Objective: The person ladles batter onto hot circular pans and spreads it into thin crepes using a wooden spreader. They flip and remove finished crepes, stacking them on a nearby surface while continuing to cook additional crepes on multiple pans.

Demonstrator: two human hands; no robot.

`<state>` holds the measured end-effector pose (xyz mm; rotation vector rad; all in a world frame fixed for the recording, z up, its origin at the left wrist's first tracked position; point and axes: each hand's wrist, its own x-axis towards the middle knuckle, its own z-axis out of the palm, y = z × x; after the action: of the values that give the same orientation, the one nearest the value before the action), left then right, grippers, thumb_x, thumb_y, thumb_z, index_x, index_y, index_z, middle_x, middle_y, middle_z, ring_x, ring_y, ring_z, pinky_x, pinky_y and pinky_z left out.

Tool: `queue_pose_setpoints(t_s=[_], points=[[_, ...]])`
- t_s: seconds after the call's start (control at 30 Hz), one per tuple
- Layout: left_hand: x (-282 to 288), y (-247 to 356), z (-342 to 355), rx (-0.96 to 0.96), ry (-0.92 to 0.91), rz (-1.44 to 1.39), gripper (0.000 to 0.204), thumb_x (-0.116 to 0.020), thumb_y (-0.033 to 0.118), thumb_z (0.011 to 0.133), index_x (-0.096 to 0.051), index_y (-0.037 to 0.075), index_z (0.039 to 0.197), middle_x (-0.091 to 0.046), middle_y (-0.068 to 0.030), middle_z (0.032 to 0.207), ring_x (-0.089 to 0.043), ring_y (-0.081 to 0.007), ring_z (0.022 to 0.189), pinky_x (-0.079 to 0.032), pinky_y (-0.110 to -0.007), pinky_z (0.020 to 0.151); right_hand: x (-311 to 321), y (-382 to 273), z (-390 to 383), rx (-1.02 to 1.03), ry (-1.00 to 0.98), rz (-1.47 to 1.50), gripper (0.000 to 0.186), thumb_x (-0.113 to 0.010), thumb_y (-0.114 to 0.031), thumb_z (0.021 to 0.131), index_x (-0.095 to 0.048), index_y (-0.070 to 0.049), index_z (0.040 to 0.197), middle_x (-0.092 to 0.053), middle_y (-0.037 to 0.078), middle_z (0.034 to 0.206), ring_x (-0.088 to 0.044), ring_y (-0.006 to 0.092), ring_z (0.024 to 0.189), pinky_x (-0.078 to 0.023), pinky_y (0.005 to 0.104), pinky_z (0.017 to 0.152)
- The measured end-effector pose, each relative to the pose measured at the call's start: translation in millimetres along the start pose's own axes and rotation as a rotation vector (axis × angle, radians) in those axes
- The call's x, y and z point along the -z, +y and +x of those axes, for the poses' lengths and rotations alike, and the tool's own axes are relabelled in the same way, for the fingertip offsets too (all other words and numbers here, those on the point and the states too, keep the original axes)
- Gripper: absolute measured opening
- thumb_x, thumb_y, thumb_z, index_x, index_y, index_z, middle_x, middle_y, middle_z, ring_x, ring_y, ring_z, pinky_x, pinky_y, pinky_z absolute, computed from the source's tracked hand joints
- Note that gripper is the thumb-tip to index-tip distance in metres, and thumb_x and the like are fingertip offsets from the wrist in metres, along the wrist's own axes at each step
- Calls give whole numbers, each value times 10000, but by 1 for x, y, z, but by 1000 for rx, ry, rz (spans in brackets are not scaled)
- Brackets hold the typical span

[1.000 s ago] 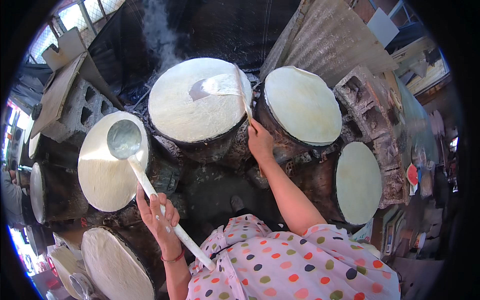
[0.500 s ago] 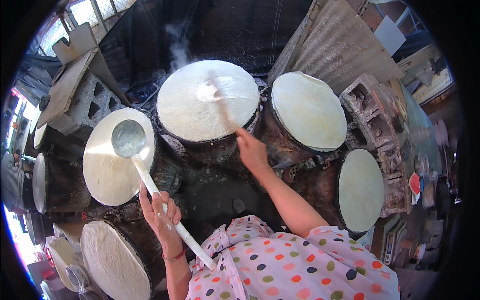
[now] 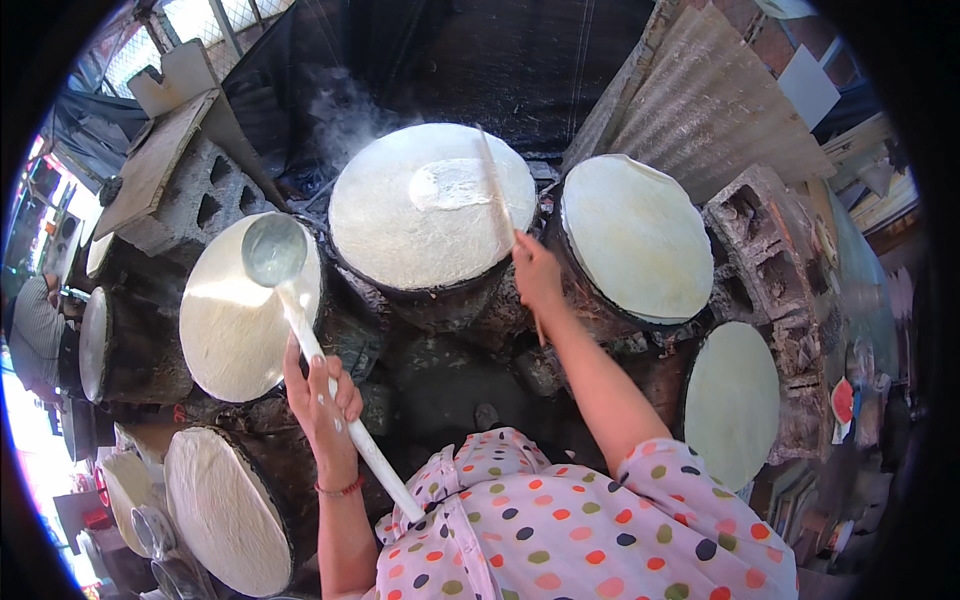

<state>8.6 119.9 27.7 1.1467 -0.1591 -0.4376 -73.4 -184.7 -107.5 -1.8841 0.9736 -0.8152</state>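
My left hand (image 3: pixel 326 408) is closed around the long pale handle of a ladle (image 3: pixel 368 450). Its round greyish bowl hangs over the pale round sheet on the left drum-shaped stove (image 3: pixel 235 350). In my right hand (image 3: pixel 538 275) is a thin wooden stick (image 3: pixel 494 185), reaching over the right part of the large middle griddle (image 3: pixel 395 245). A pale layer covers that griddle, with a whiter, wet-looking patch of batter (image 3: pixel 448 187) left of the stick. Whether the stick touches the layer, I cannot tell.
More pale rounds lie on drums at the right (image 3: pixel 640 240), lower right (image 3: pixel 732 405) and lower left (image 3: pixel 225 510). Concrete blocks (image 3: pixel 775 260) and a corrugated sheet (image 3: pixel 700 110) stand at the right. Smoke (image 3: pixel 345 115) rises behind. Another person (image 3: pixel 38 335) is at the far left.
The wooden stick has swung right across the middle griddle, leaving the white patch wider. My left hand still grips the ladle over the left round. The whole view has shifted slightly.
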Motion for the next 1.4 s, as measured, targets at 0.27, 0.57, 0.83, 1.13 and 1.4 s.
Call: queue_pose_setpoints(t_s=[0.27,0.57,0.83,1.13,1.4], points=[[-67,-30,105,75,-54,242,471,-455,62,946,-311,126,1390,-443,-16,711,-405,-78,443,-323,-214,347,42,-6,1,322,-516,-138,332,-526,-212,942,-599,-122,1253,-693,87,980,-655,201,794,-515,314,715],[-105,-129,106,138,55,570,462,-543,108,891,-401,-1,1316,-623,-235,948,-636,-329,891,-507,-422,815,21,-23,-90,-605,-155,518,372,-431,-259,1001,-482,-191,1363,-319,-63,543,-304,29,368,-273,207,304],[-93,-51,79,544,-291,-1038,73,-455,130,966,-413,89,921,-397,12,676,-396,-68,505,-366,-201,413,-20,-44,-83,3,-188,290,360,-550,-211,950,-572,-49,1271,-663,32,936,-529,72,717,-457,233,692],[-67,-7,55,545,-245,-1055,204,-480,132,986,-382,49,828,-325,23,604,-293,-37,428,-319,-160,347,-21,-9,-104,163,-208,123,375,-589,-122,909,-565,-61,1278,-704,91,1014,-631,160,804,-505,304,790],[23,13,23,426,-92,-1045,214,-459,141,998,-365,39,836,-336,4,673,-329,-30,476,-337,-160,341,22,-48,-72,-649,99,576,337,-516,-211,957,-554,-175,1290,-356,-57,555,-323,57,389,-276,219,331]])
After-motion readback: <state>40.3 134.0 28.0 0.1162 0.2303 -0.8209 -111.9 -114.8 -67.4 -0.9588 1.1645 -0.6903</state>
